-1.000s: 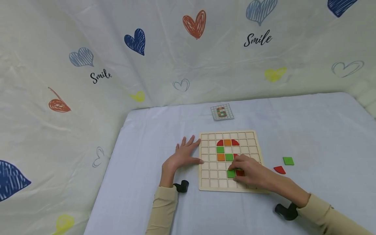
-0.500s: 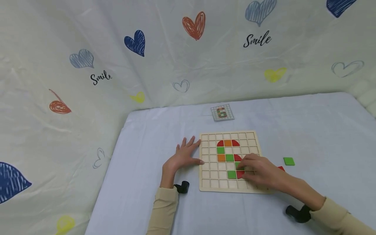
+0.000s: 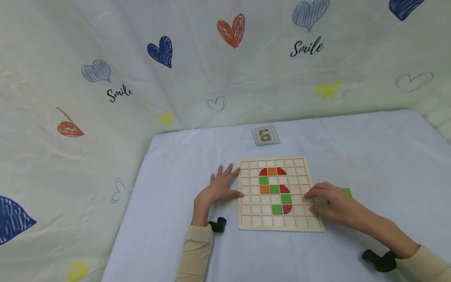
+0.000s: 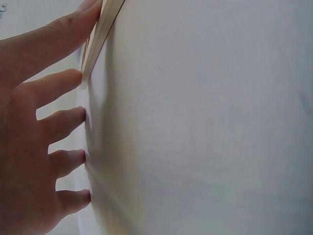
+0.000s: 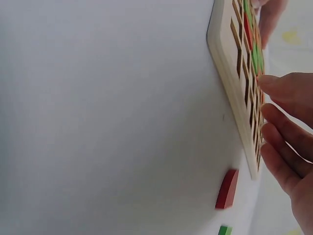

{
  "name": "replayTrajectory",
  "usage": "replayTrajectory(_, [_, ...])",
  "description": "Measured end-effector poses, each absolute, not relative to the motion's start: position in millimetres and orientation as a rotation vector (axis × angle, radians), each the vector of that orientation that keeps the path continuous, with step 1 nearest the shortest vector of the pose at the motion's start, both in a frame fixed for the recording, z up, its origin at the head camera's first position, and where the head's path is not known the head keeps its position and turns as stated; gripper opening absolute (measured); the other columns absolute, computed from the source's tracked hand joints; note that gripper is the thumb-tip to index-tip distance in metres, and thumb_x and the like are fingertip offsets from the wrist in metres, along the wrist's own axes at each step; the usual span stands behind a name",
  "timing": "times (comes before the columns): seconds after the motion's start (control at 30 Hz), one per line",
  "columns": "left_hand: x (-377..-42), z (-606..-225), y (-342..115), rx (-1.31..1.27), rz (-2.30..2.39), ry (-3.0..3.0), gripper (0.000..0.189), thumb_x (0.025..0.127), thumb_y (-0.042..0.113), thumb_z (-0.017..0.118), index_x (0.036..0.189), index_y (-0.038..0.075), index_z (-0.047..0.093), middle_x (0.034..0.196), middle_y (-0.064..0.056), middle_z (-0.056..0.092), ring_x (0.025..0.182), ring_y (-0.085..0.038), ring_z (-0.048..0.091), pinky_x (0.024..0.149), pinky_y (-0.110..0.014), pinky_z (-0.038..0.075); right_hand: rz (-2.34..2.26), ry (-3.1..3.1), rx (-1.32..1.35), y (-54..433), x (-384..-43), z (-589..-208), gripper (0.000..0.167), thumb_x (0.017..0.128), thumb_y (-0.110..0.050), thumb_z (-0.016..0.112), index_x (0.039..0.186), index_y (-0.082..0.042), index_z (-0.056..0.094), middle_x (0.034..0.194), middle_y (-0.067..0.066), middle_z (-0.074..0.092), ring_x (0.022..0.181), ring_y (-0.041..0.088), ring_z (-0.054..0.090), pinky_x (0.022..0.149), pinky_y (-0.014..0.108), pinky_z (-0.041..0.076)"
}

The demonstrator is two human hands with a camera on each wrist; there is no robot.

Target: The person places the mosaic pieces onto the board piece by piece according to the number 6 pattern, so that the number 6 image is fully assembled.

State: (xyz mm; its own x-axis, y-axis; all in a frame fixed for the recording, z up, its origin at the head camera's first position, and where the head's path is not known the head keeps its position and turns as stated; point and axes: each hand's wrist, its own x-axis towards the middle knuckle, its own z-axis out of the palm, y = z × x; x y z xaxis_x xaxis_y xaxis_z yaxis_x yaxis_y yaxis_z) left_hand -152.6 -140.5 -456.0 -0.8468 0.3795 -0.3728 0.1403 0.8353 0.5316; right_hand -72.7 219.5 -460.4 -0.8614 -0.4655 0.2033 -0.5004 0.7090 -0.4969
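A wooden grid board [image 3: 254,220] lies flat, with several green squares [image 3: 286,199], orange squares [image 3: 272,171] and red quarter-round tiles [image 3: 287,209] set in its cells. My left hand [image 3: 217,188] is spread on the cloth, thumb and forefinger touching the board's left edge. Over the board's right edge is my right hand [image 3: 332,200], fingers loosely bent and thumb apart, holding nothing. A loose red quarter-round tile [image 5: 227,189] lies beside the board in the right wrist view; my right hand hides it in the head view. Past that hand, a loose green square [image 3: 348,192] is partly covered.
Behind the board lies a small pattern card [image 3: 266,135] printed with a grid and a coloured figure. White cloth [image 3: 169,168] covers the table. A hanging sheet printed with hearts [image 3: 230,31] stands along the back and left side.
My right hand has drawn back rightward from the set tiles to the board's right edge, uncovering the green square and red tile low in the figure. My left hand stays put.
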Motion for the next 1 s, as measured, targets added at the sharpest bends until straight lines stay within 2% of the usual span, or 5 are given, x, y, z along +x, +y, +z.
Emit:
replayTrajectory(0.17, [-152,-457,-139,0.376,0.689,2.539,0.092,0.089,0.042,0.079,0.164,0.023,0.030,0.174,-0.004,0.010,0.160,-0.036,-0.007,0.127,-0.062,0.000,0.769,-2.792,0.797,239,-70,-466,0.038,0.067,-0.006,0.094,0.100,-0.015,0.078,0.101,-0.006,0.070,0.087,0.012,0.060,0.067,0.023,0.055])
replayTrajectory(0.27, [-151,-457,-139,0.372,0.693,2.538,0.091,0.090,0.042,0.079,0.164,0.023,0.030,0.174,-0.004,0.010,0.160,-0.037,-0.007,0.127,-0.062,0.000,0.681,-2.775,0.769,249,-68,-469,0.040,0.064,-0.007,0.095,0.099,-0.015,0.078,0.099,-0.008,0.071,0.089,0.013,0.063,0.073,0.023,0.058])
replayTrajectory(0.53, [-149,-455,-139,0.385,0.691,2.548,0.090,0.090,0.043,0.078,0.164,0.023,0.030,0.174,-0.003,0.009,0.160,-0.036,-0.007,0.127,-0.062,0.000,0.679,-2.652,0.780,269,-65,-476,0.043,0.055,-0.001,0.096,0.092,-0.013,0.077,0.091,-0.007,0.069,0.081,0.011,0.062,0.073,0.005,0.045])
replayTrajectory(0.8, [-149,-457,-139,0.381,0.703,2.552,0.090,0.090,0.043,0.078,0.164,0.024,0.030,0.174,-0.003,0.010,0.160,-0.036,-0.007,0.127,-0.062,0.000,0.643,-2.707,0.706,275,-64,-480,0.041,0.055,-0.003,0.097,0.090,-0.011,0.076,0.088,-0.007,0.067,0.078,0.011,0.060,0.069,0.009,0.048])
replayTrajectory(1.0, [-150,-456,-138,0.382,0.705,2.548,0.090,0.090,0.042,0.078,0.164,0.023,0.031,0.174,-0.004,0.011,0.160,-0.036,-0.007,0.127,-0.062,0.000,0.645,-2.676,0.719,277,-64,-483,0.040,0.054,-0.001,0.097,0.085,-0.012,0.075,0.086,-0.006,0.064,0.076,0.009,0.056,0.067,0.006,0.043])
